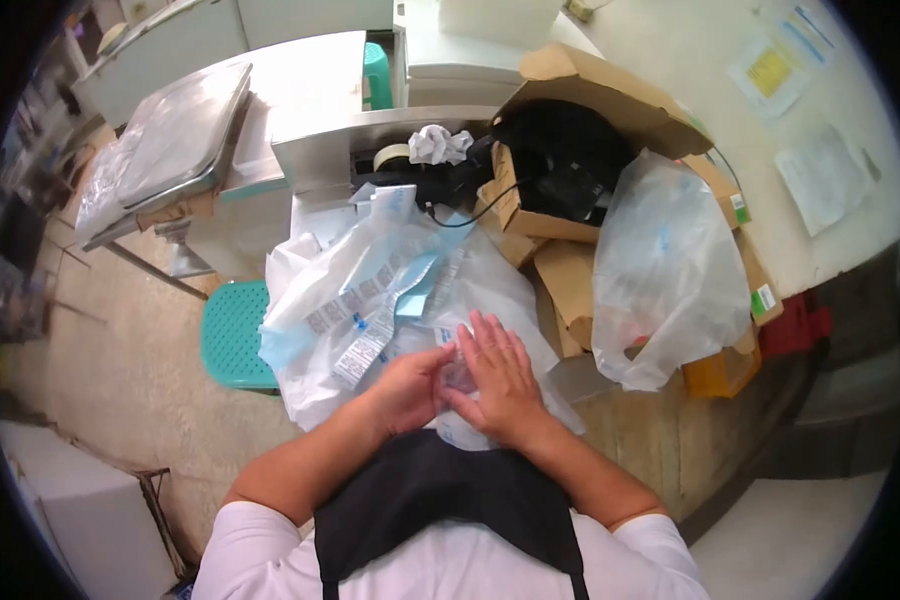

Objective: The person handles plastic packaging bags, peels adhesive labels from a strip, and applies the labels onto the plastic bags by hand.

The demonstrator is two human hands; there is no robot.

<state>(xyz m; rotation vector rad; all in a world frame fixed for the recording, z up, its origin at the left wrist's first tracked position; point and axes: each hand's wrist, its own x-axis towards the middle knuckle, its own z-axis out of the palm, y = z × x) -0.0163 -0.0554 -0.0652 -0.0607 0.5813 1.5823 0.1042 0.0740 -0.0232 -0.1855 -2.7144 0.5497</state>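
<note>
Clear plastic film (457,377): between the two hands, in front of the black apron (440,490)
Left hand (412,388): fingertips at the film's left side; whether they pinch it, I cannot tell
Right hand (502,385): open, back upward, fingers extended, thumb spread apart beside the film
White plastic heap (315,385): just beyond the hands, with a printed strip (362,355) on it
Translucent bag (670,270): to the right, against the cardboard box (660,92)
Green stool (238,335): left of the heap
Crumpled paper (440,145): farther back, beside a tape roll (391,156)
</note>
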